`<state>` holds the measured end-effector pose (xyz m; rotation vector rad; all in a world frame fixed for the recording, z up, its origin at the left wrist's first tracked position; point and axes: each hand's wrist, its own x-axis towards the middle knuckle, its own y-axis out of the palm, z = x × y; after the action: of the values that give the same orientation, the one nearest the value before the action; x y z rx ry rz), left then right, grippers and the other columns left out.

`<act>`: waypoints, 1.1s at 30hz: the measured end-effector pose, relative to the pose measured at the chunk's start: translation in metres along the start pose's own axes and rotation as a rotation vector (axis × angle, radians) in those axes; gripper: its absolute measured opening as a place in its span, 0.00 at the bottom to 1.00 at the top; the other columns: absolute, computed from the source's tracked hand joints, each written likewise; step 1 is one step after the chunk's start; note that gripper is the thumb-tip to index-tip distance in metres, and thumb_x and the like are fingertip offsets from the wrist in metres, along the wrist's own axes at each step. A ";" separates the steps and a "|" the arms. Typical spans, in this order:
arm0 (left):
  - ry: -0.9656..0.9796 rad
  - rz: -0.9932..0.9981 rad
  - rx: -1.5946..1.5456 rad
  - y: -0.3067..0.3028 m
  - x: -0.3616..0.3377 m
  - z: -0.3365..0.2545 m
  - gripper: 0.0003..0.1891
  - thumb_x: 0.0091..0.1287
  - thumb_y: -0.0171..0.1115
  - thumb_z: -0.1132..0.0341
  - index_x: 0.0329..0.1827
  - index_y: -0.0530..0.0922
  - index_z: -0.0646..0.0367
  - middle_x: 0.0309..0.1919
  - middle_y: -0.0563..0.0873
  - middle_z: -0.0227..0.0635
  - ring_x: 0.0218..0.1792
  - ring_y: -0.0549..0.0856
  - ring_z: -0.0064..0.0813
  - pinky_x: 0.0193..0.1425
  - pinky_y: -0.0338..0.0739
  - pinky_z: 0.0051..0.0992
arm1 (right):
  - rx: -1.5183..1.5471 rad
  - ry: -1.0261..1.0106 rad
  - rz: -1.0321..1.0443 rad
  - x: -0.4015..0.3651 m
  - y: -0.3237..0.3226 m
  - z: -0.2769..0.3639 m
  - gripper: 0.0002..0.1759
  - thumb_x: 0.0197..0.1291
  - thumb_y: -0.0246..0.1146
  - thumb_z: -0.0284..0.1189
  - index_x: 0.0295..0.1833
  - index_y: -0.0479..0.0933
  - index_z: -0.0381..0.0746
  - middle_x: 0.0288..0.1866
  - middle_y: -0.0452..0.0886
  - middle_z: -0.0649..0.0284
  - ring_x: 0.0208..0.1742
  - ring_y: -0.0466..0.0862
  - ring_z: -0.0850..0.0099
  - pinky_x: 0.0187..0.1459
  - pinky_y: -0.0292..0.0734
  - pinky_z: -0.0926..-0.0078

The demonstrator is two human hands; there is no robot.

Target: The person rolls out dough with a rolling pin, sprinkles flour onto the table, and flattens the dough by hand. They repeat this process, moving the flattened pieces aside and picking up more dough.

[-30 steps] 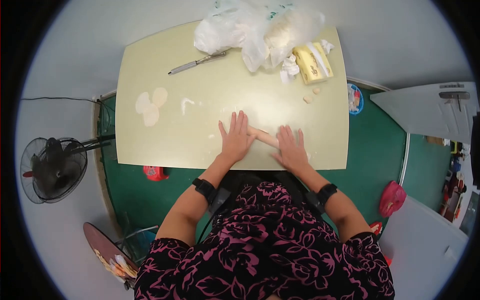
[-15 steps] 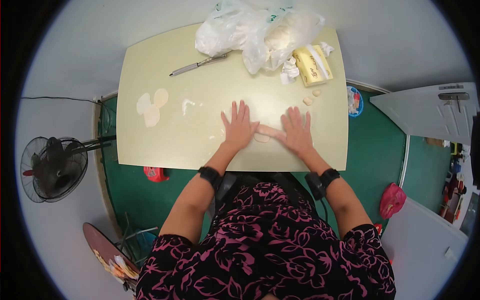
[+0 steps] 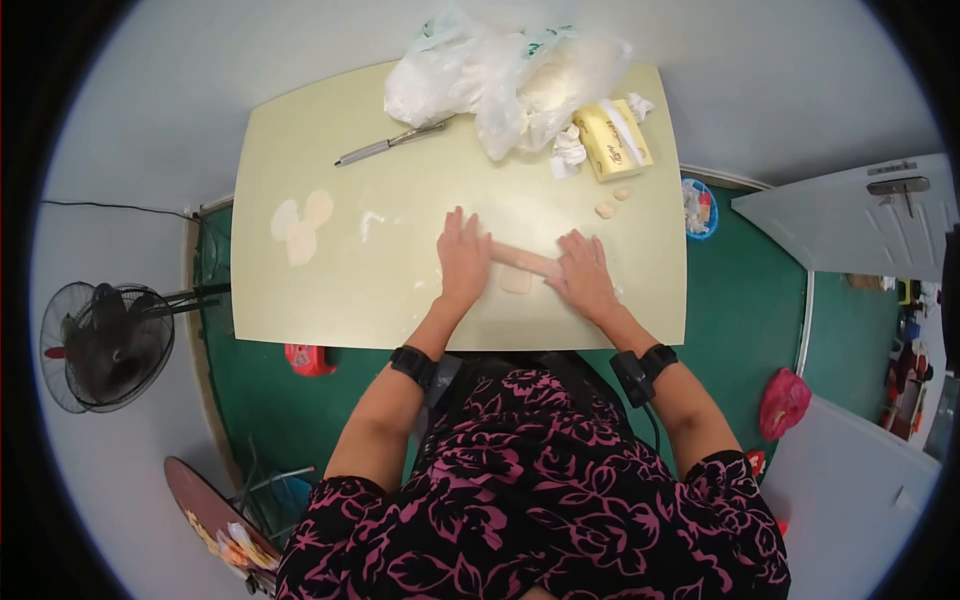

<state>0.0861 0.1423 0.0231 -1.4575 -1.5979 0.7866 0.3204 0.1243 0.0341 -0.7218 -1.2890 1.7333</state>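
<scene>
A short wooden rolling pin (image 3: 525, 260) lies slantwise on the pale table, across the upper edge of a small flattened dough piece (image 3: 515, 281). My left hand (image 3: 464, 258) is closed over the pin's left end. Its right end is under my right hand (image 3: 584, 277), whose fingers are curled on it. Three thin dough rounds (image 3: 301, 244) lie touching one another at the left of the table. Two small dough lumps (image 3: 605, 210) rest to the right, beyond my right hand. White flour smears (image 3: 369, 224) mark the surface between the rounds and my left hand.
Plastic bags (image 3: 500, 85) with white contents stand at the table's back. Beside them are a yellow tissue box (image 3: 613, 140) and crumpled tissues (image 3: 568, 150). A grey-handled tool (image 3: 365, 153) lies back left. A fan (image 3: 115, 345) stands left of the table.
Both hands have closed from spread fingers to curled ones over the pin. More of the pin's middle shows between them, and it has shifted away over the dough piece. The view has tilted slightly.
</scene>
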 end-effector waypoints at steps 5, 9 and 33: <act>-0.071 0.161 -0.035 -0.016 -0.022 -0.029 0.13 0.55 0.65 0.65 0.40 0.79 0.62 0.45 0.76 0.44 0.48 0.74 0.47 0.50 0.69 0.43 | 0.103 0.347 -0.215 -0.027 0.006 -0.002 0.21 0.57 0.62 0.37 0.48 0.71 0.32 0.64 0.66 0.49 0.70 0.60 0.50 0.69 0.50 0.49; -0.095 0.130 -0.082 0.011 -0.032 -0.029 0.11 0.52 0.67 0.66 0.36 0.78 0.58 0.40 0.77 0.43 0.45 0.75 0.45 0.47 0.70 0.40 | 0.089 0.349 -0.204 -0.053 0.016 -0.003 0.19 0.57 0.63 0.36 0.45 0.71 0.32 0.64 0.66 0.46 0.68 0.62 0.48 0.68 0.53 0.50; 0.029 0.343 -0.219 0.023 -0.027 -0.020 0.08 0.51 0.65 0.68 0.31 0.76 0.59 0.32 0.79 0.43 0.41 0.78 0.43 0.43 0.73 0.41 | -0.052 0.380 -0.213 -0.047 0.013 0.009 0.22 0.57 0.62 0.34 0.50 0.68 0.31 0.61 0.68 0.46 0.63 0.67 0.50 0.64 0.60 0.53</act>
<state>0.1146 0.1170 0.0081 -1.9266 -1.4665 0.7934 0.3315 0.0775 0.0229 -0.8627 -1.1051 1.3198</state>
